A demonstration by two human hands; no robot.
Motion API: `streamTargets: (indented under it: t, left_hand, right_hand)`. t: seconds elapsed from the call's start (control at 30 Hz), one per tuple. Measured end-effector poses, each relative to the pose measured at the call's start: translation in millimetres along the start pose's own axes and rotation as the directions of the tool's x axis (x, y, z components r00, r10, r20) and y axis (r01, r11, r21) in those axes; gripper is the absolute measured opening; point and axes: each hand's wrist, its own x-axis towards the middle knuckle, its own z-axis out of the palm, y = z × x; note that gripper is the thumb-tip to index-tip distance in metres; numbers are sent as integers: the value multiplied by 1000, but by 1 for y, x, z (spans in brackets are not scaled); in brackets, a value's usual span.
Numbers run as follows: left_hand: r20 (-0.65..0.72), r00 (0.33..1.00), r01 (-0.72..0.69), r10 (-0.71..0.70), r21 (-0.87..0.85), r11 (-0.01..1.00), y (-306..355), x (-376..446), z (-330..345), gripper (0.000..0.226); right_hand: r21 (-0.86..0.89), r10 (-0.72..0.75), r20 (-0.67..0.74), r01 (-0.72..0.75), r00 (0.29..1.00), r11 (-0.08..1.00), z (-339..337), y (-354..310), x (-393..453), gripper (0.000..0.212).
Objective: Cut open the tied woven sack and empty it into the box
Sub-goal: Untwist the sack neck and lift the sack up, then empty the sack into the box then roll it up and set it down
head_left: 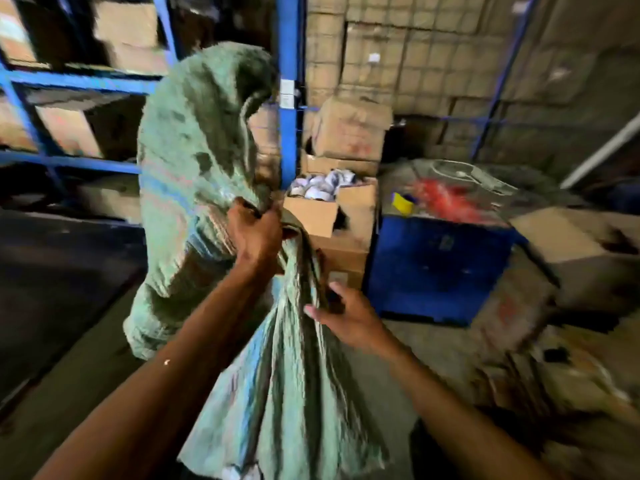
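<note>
— What does the frame show?

— A person in a dim storeroom holds a pale green woven sack [194,140] up in front of them. The left hand [254,233] is clenched around a bunched waist of the fabric, near the middle of the scene. Above that fist the sack billows tall and slack; below it the cloth hangs in long folds down to the near edge.

— And the other hand?

— The right hand [349,320] sits lower and to the right, against the hanging folds. Its fingers are spread and only partly curled on the cloth; motion blur makes it impossible to tell whether they actually grip it.

— Where is the box?

— An open cardboard box [311,216] stands just beyond the left fist, slightly right of it, its flaps up. Pale, crumpled items [322,187] are heaped inside it, too blurred to name. The sack is held beside the box and nearer the camera, not over its opening.

— What surrounds them?

— Blue shelving [289,46] with cartons fills the far left. More cartons [408,53] are stacked against the far wall. To the right of the box stands a blue bin [440,268], with red strands [446,199] and a yellow-and-blue item on top. Flattened cardboard [526,372] lies on the floor at the near right.
</note>
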Motion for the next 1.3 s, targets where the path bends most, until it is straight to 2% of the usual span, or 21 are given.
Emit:
streamTargets:
  t: [0.03, 0.1, 0.13, 0.2, 0.3, 0.37, 0.47, 0.53, 0.6, 0.67, 0.7, 0.73, 0.77, 0.83, 0.9, 0.97, 1.03, 1.1, 1.2, 1.23, 1.3]
  left_hand:
    - [37, 999, 35, -35, -15, 999, -1, -4, 16, 24]
    - [54, 996, 70, -67, -49, 996, 0, -9, 40, 28]
    - [46, 995, 94, -91, -65, 994, 1, -12, 53, 22]
    - [42, 996, 84, -81, -74, 994, 3, -11, 69, 29]
    - [162, 985, -71, 51, 117, 991, -6, -21, 94, 23]
    - [318, 941, -226, 120, 323, 919, -28, -39, 112, 20]
    - [601, 798, -415, 53, 482, 772, -73, -90, 131, 30]
    - [718, 692, -425, -72, 486, 764, -102, -137, 141, 31]
    - [777, 592, -326, -216, 476, 817, -125, -179, 149, 32]
    - [850, 396, -296, -348, 477, 828, -145, -214, 166, 85]
    - [892, 262, -359, -368, 444, 821, -153, -233, 173, 98]
    - [926, 140, -432, -350, 376, 820, -157, -253, 181, 97]
    - [947, 82, -467, -310, 311, 828, -165, -271, 189, 87]
    - [955, 58, -436, -290, 286, 853, -177, -295, 213, 59]
    - [972, 24, -394, -233, 224, 891, -188, -310, 244, 43]
    - [989, 40, -346, -144, 149, 926, -183, -317, 272, 33]
    - [995, 57, -254, -81, 93, 963, -178, -325, 298, 20]
    - [999, -41, -193, -27, 19, 981, -167, -337, 315, 20]
    - [949, -303, -68, 82, -108, 992, -159, -358, 326, 23]
    - [930, -358, -36, 89, -109, 993, -162, -361, 328, 30]
    - [916, -398, 31, 46, -37, 999, -166, -360, 333, 31]
  right_hand:
    - [-74, 65, -43, -68, 997, 995, -9, 35, -11, 51]
    - [-199, 185, -108, -203, 977, 959, -24, 102, -45, 31]
    - [-218, 254, -144, -281, 956, 934, -31, 132, -67, 27]
    - [-195, 357, -231, -403, 905, 894, -46, 175, -109, 33]
    - [-1, 426, -435, -473, 793, 881, -79, 213, -146, 34]
    - [50, 434, -501, -476, 749, 878, -104, 214, -150, 48]
    - [-16, 284, -573, -357, 769, 934, -129, 183, -146, 47]
    - [-10, 215, -611, -280, 762, 960, -138, 170, -141, 47]
    - [-4, 150, -613, -193, 776, 981, -150, 168, -143, 44]
    - [-14, 137, -645, -191, 752, 981, -176, 169, -149, 35]
    - [-8, 141, -674, -197, 725, 980, -190, 170, -154, 34]
    - [-8, 129, -685, -184, 717, 983, -203, 170, -160, 35]
    - [-34, 103, -677, -171, 729, 985, -215, 169, -166, 37]
    - [-65, 105, -674, -200, 731, 978, -239, 179, -182, 36]
    - [-62, 162, -745, -309, 647, 949, -263, 193, -207, 36]
    - [-28, 220, -820, -421, 528, 907, -272, 212, -241, 32]
    - [100, 347, -845, -517, 406, 850, -256, 232, -282, 41]
    - [144, 446, -825, -635, 347, 759, -224, 252, -315, 61]
    - [135, 460, -873, -826, 163, 548, -187, 275, -345, 61]
    - [156, 440, -894, -858, 89, 489, -178, 281, -352, 57]
    - [225, 406, -913, -888, -47, 402, -164, 284, -365, 44]
